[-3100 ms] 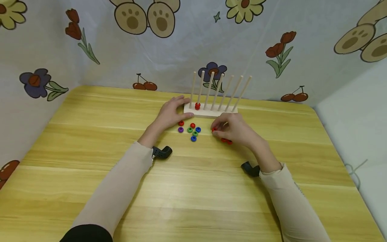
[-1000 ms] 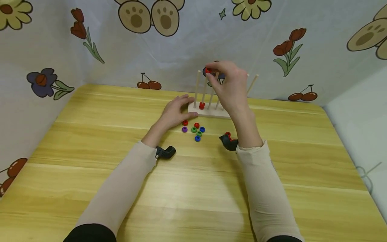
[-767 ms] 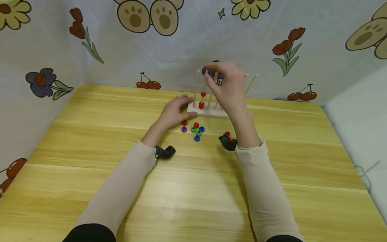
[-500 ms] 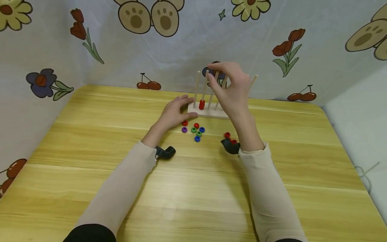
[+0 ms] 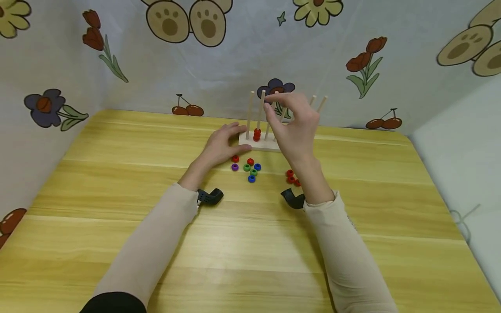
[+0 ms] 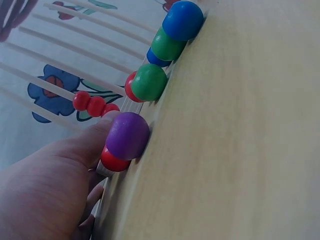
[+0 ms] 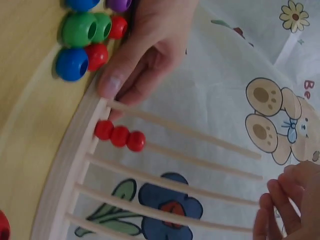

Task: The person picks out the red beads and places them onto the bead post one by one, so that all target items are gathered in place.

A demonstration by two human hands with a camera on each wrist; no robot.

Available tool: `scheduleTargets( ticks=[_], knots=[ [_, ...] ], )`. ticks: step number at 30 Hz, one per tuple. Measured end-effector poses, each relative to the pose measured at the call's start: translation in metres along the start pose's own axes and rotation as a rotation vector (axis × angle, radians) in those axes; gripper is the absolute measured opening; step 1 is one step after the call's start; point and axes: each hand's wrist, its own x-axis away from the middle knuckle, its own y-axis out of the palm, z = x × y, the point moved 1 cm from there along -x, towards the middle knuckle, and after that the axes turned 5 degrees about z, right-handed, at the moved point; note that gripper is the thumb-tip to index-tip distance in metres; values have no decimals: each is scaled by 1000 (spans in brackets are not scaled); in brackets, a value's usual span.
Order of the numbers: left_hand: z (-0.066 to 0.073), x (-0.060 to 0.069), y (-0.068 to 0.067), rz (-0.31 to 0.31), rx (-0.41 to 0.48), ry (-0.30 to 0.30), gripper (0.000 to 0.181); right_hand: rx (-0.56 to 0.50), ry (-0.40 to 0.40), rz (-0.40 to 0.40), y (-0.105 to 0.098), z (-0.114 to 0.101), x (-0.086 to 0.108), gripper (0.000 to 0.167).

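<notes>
My left hand grips the left end of a pale wooden peg stand, thumb along the front and fingers behind. On the second peg from the left sit three stacked red beads, plain in the right wrist view. Beside the upper part of that peg is my right hand, thumb and forefinger apart with nothing between them. It hides some of the pegs behind it. In front of the stand lie loose beads: a purple bead, plus red, green and blue ones.
Several red beads lie together near my right wrist, partly covered by the arm. The stand is close to the table's back edge, before a patterned cloth. Black wrist cameras jut inward from both sleeves. Bare wood table stretches in front.
My right hand lifted a red bead from the table to the second peg and let it go. The bead slid down onto two others. The right hand has since lowered slightly; the left stayed put.
</notes>
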Motion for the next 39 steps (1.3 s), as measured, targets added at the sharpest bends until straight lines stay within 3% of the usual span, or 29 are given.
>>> scheduleTargets(
  ticks=[7, 11, 14, 18, 21, 30, 39],
  knots=[
    [0, 1, 2, 6, -8, 15, 71, -125, 219, -166, 20, -1, 21, 14],
    [0, 0, 0, 20, -20, 25, 69, -128, 388, -318, 29, -4, 32, 14],
    [0, 0, -2, 28, -27, 18, 63, -104, 460, -449, 35, -5, 40, 14],
    [-1, -1, -1, 25, -20, -3, 62, -75, 460, -580, 42, -6, 50, 12],
    [-1, -1, 1, 17, -20, -11, 65, -52, 452, -625, 45, -6, 55, 11],
    [-2, -2, 0, 26, -28, 21, 61, -24, 468, -698, 46, -8, 57, 10],
    [0, -1, -1, 25, -19, 21, 62, 37, 425, -739, 52, -12, 64, 15]
  ],
)
